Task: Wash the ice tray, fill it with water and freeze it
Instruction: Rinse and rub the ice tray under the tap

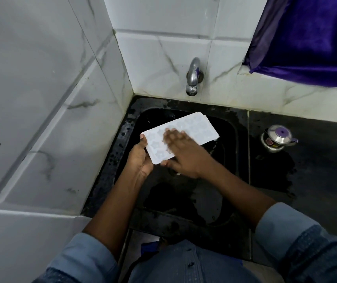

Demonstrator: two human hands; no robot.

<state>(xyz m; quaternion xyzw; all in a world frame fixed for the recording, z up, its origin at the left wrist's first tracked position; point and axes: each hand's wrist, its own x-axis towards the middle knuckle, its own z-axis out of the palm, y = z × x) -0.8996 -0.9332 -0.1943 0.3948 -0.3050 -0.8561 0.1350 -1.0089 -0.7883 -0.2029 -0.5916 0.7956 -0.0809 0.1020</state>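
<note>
From the head camera, a white ice tray [192, 129] is held tilted over the black sink [227, 144], below the chrome tap [193, 76]. The left hand [141, 158] grips the tray's near end, fingers wrapped under its edge. The right hand [184, 152] lies flat and open on the moulded cavities. A small steel pot [275, 139] with a purple-knobbed lid stands on the wet counter [316, 160]; its red label is too small to read.
</note>
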